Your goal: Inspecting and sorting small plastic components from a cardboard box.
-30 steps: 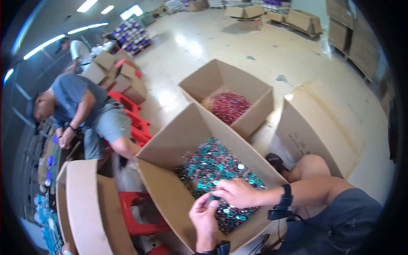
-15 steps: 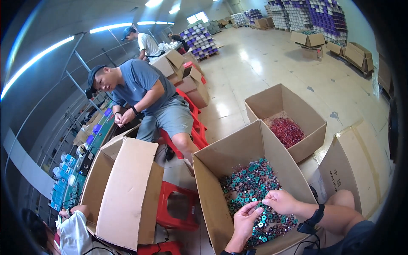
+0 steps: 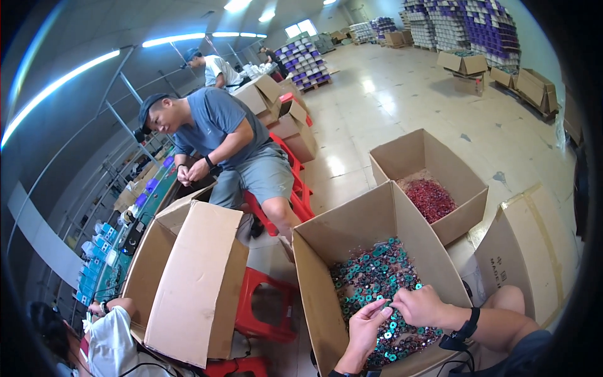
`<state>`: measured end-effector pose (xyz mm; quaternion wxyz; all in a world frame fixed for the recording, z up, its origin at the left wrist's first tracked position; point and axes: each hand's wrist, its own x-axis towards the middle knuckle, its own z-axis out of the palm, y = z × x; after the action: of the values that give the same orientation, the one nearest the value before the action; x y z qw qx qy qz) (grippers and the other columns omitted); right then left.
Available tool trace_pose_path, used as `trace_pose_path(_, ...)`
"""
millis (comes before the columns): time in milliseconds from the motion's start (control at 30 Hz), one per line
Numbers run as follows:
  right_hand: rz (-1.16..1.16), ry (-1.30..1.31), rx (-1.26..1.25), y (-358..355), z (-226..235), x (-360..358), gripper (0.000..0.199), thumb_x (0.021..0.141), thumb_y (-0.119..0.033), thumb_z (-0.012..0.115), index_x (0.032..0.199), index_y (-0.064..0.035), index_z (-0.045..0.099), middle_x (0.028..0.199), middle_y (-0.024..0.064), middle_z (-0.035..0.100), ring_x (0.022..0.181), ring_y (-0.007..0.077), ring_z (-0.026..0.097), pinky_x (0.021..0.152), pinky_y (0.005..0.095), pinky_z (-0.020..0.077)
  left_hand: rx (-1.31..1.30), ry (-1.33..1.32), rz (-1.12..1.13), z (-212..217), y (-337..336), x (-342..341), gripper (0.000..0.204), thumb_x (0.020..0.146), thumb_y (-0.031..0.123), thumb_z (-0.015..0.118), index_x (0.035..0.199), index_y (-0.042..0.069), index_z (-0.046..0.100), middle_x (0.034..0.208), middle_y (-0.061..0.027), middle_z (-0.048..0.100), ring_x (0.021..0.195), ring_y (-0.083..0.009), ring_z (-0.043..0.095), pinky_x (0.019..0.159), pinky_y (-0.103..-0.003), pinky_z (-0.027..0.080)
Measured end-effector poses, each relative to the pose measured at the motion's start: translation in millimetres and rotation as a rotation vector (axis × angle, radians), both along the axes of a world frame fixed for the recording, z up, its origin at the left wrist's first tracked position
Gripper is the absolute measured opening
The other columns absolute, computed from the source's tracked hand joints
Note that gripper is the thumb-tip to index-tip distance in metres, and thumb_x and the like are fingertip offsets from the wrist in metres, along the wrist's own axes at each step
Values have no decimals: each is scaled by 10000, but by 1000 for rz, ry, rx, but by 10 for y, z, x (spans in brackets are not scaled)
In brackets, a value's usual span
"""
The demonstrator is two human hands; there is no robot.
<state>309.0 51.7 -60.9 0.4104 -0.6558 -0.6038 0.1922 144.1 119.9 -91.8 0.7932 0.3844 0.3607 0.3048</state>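
Note:
My left hand (image 3: 363, 330) and my right hand (image 3: 422, 306) meet over a large open cardboard box (image 3: 342, 223). Both hands are closed, with thumb and fingertips pinched close together. Whatever sits between the fingertips is too small to make out. Below them, a loose heap of small green ring-shaped parts (image 3: 380, 251), mixed with dark and reddish bits, covers the bottom of the box. My right wrist wears a black band (image 3: 468, 323).
Behind stands another cardboard box (image 3: 461, 217) with red bits (image 3: 429, 200). An upright cardboard piece (image 3: 527, 251) is at right. Left are a red stool (image 3: 267, 327), a tall carton (image 3: 188, 283) and a seated co-worker (image 3: 220, 132) with hands together. Another person (image 3: 110, 342) sits lower left.
The whole view has shifted slightly, so things appear a little further right and lower. My hands stay pinched together over the box. The seated co-worker's head has tipped further down.

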Motion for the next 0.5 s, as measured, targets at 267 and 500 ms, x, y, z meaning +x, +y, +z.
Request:
trace_pose_path(267, 267, 1431, -658, 74, -373, 222, 236, 845, -275, 663, 817, -78, 537, 590, 118, 599, 549, 200, 632, 480, 331, 464, -17, -122, 18, 15, -62, 0, 321, 819, -46, 678, 1128, -60, 595, 1036, -115, 649, 899, -151, 636, 811, -256, 531)
trace_pose_path(500, 40, 441, -330, -11, -246, -38, 244, 906, -278, 599, 806, -56, 595, 588, 17, 544, 521, 117, 505, 484, 313, 412, 3, 83, 169, -47, 12, 11, 351, 783, -16, 728, 1113, -51, 616, 958, -93, 665, 806, -114, 613, 743, -220, 502)
